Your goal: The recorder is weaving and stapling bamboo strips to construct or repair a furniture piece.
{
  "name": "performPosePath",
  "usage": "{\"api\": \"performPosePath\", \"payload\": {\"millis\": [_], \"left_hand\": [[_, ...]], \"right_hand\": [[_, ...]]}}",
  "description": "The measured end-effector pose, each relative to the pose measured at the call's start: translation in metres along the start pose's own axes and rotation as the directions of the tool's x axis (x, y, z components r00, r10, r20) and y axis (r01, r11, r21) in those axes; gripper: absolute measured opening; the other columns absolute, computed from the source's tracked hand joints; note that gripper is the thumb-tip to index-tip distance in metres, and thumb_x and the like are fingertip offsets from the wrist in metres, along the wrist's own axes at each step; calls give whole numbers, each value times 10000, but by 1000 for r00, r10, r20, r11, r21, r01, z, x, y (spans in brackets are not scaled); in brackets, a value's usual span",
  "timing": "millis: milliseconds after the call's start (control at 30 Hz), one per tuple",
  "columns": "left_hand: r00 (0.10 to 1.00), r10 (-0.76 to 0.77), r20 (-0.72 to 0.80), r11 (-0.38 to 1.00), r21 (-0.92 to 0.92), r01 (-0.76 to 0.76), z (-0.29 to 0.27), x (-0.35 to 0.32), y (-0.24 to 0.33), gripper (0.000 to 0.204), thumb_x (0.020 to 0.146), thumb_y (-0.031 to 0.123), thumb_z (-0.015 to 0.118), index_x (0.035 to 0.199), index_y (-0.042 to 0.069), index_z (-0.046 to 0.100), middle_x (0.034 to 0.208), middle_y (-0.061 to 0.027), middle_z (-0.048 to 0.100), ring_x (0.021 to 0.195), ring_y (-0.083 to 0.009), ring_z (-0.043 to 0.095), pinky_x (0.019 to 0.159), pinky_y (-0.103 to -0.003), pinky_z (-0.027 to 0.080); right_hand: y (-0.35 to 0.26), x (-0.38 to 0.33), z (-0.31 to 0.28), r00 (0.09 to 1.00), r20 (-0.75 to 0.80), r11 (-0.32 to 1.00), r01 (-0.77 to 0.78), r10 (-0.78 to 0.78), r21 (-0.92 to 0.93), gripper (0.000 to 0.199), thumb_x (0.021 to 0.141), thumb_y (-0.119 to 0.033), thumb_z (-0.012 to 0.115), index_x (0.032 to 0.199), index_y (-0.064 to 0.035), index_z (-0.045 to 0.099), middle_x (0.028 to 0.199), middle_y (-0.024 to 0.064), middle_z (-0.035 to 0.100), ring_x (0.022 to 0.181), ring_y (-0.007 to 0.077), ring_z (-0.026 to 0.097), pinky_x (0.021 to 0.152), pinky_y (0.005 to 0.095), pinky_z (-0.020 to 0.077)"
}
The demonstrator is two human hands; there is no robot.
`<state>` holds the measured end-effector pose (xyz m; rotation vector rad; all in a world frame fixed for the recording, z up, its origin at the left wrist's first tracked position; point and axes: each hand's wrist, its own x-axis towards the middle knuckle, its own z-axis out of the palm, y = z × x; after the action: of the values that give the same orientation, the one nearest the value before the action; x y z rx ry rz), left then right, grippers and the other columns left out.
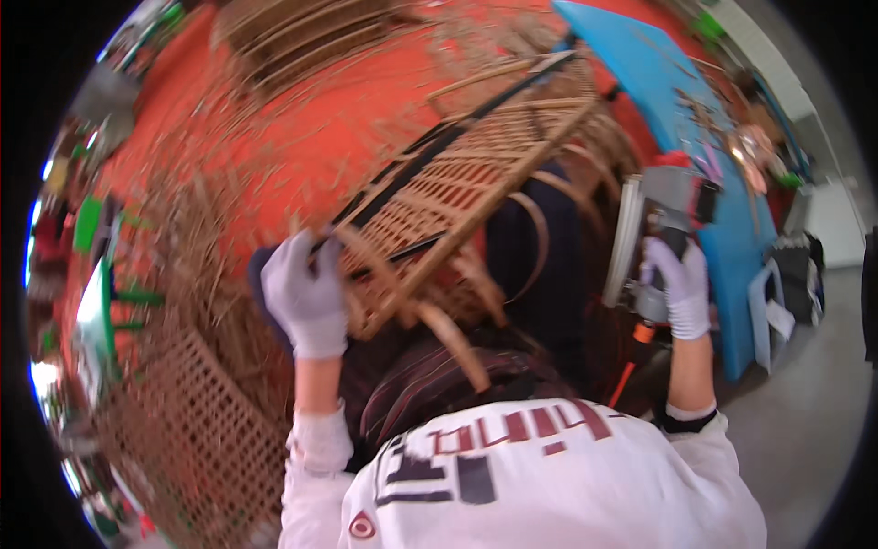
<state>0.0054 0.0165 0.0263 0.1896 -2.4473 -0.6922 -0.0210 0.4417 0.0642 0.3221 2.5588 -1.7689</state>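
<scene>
Across my lap lies a slatted wicker panel [457,188] with an open lattice and dark strips along it, tilted up toward the far right. My left hand [306,288], in a pale glove, is closed on its near left corner. My right hand [679,288], also gloved, is wrapped round the handle of a grey pneumatic nail gun [675,194]. An orange air-hose fitting [644,333] hangs below the tool. The gun is held to the right of the panel, apart from it. Curved cane strips [453,343] stick out beneath the panel, near my lap.
A blue table [640,64] with scraps and small items runs along my right. Cane offcuts litter the red floor [265,165]. Another woven lattice [192,430] lies at the lower left. A brown slatted stack [311,37] stands at the far side. A green-legged stool [110,311] is at the left.
</scene>
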Motion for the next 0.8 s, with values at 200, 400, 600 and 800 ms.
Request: {"api": "performPosePath", "payload": {"millis": [200,400,600,800], "left_hand": [[994,105,-39,992,77,-102,2,-9,-12,271,756,8,690,1022,55,671,897,-95,662,850,-288,607,800,-380,471],[985,125,118,991,39,-130,-5,-5,8,353,783,-42,608,1127,24,646,1025,-138,636,927,-289,609,848,-385,479],[998,54,31,961,-273,-43,-29,5,87,385,782,-131,532,1137,-21,635,1076,-144,628,990,-268,612,912,-365,478],[761,251,598,663,-679,315,26,6,191,342,821,-46,630,1162,-20,627,1050,-108,666,983,-168,625,899,-291,471]], "right_hand": [[11,2,-5,1000,-6,985,-10,11,172,200,871,-172,669,978,-24,586,654,30,589,527,111,564,512,273,471],[25,0,-36,1000,-29,972,6,0,234,230,868,-189,668,931,18,590,664,67,603,535,138,573,519,287,477],[20,-7,-48,1000,6,929,14,-17,369,205,873,-170,660,878,24,594,617,68,591,516,149,568,525,294,482],[8,-6,-61,967,110,611,56,-231,789,491,930,-201,575,1334,43,439,658,1,480,516,130,495,532,291,424]]}}
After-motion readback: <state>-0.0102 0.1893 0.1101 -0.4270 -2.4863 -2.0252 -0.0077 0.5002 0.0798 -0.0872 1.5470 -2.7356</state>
